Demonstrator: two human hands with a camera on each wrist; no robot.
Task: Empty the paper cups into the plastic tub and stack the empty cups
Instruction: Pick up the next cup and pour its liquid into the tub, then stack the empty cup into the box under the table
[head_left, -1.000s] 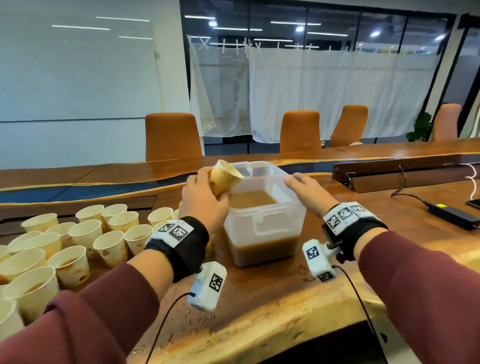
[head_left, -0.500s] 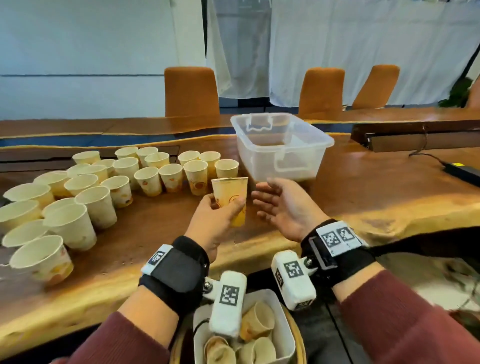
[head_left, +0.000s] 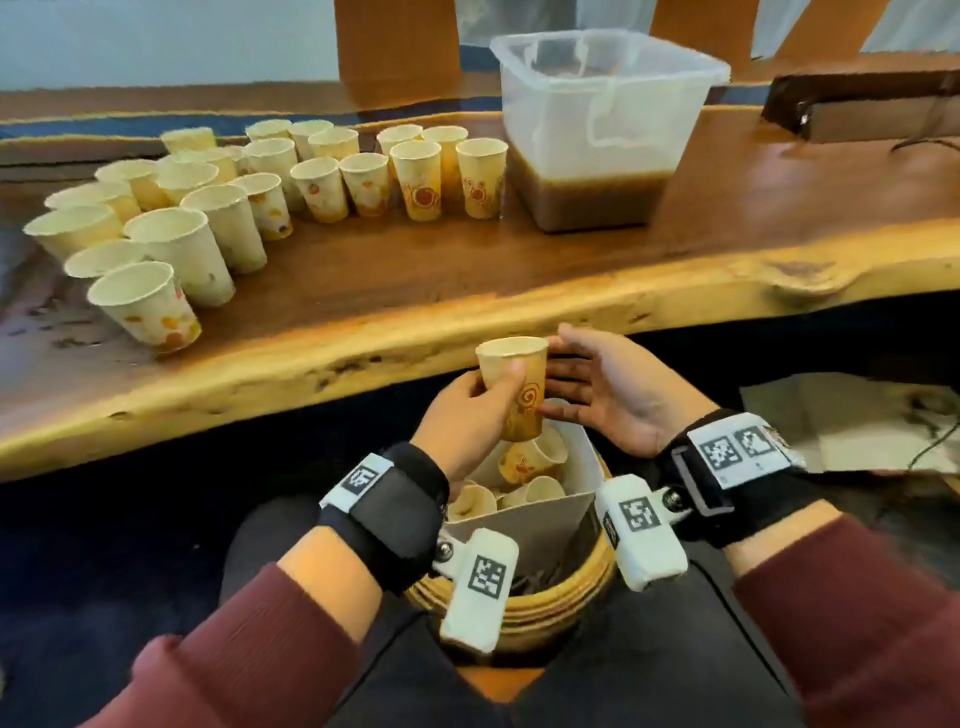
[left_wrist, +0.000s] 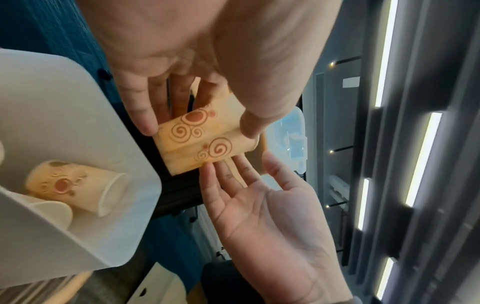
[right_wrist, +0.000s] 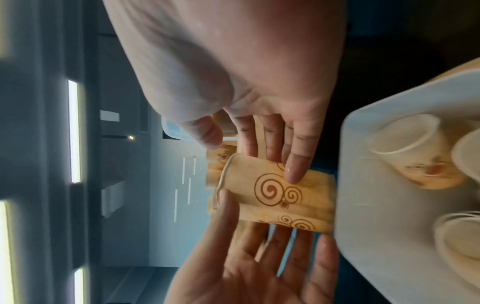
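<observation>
My left hand (head_left: 480, 402) grips an upright, empty paper cup (head_left: 514, 384) with orange swirls, just below the table's front edge. The cup (left_wrist: 205, 142) sits between the thumb and fingers of that hand (left_wrist: 197, 125). My right hand (head_left: 587, 389) is flat and open, and its straight fingertips touch the cup's right side (right_wrist: 275, 191). The clear plastic tub (head_left: 613, 104) stands on the table at the back right, holding brown liquid. Several paper cups (head_left: 260, 192) stand in rows on the left of the table.
On my lap is a white bin (head_left: 530, 525) inside a round wooden basket (head_left: 561, 597), directly under the held cup. Loose cups (head_left: 530, 457) lie tumbled in it. The thick live-edge table rim (head_left: 363, 338) runs just above my hands. A cable lies at the far right.
My left hand has carried the cup from the tub's rim down below the table edge, over the bin. My right hand has left the tub and come to the cup.
</observation>
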